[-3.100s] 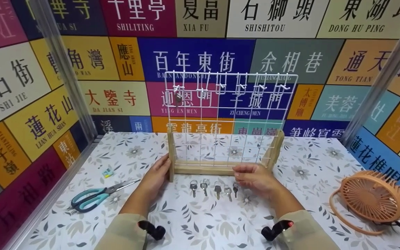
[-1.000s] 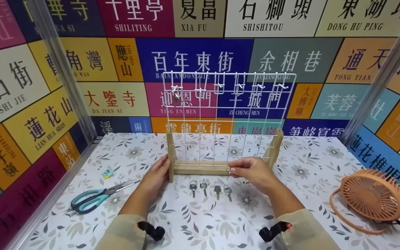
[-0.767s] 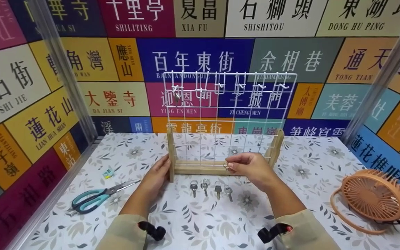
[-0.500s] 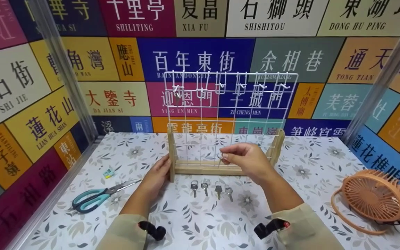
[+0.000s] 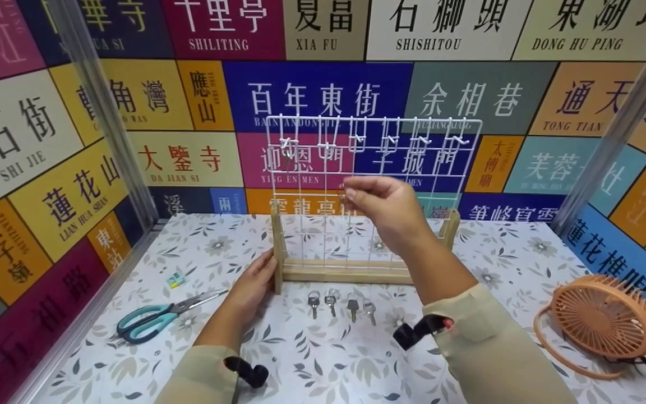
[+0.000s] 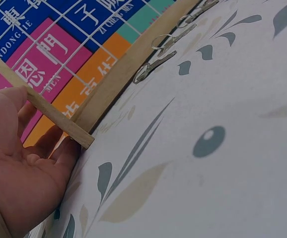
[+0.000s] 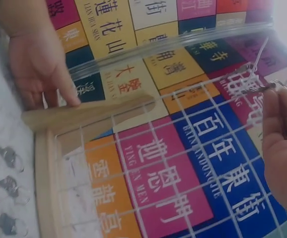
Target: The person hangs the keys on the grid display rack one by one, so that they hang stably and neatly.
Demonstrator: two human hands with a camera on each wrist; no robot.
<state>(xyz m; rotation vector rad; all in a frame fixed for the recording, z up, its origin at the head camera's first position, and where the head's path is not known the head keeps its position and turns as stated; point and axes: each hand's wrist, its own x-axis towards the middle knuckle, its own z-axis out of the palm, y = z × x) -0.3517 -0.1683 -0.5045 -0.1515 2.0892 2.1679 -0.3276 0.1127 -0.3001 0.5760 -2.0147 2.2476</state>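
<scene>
Item: white wire grid rack [image 5: 413,163] in a wooden frame [image 5: 345,273], standing upright on a floral-patterned table [image 5: 525,264]. Left hand [image 5: 253,283]: fingers straight, resting flat against the frame's left upright post, nothing gripped. Right hand [image 5: 382,205]: raised in front of the middle of the grid, fingertips pinched together on a small key [image 7: 257,89]; in the head view the key is all but hidden by the fingers, and only the right wrist view shows what appears to be its shaft, close to the wire. One key [image 5: 287,151] hangs from a hook in the grid's top row, far left. Four keys [image 5: 338,306], each on a ring, lie in a row on the table just before the frame's base. Scissors [image 5: 157,317] with teal handles lie left of the left hand; a peach fan [image 5: 600,322] stands at far right, well apart.
</scene>
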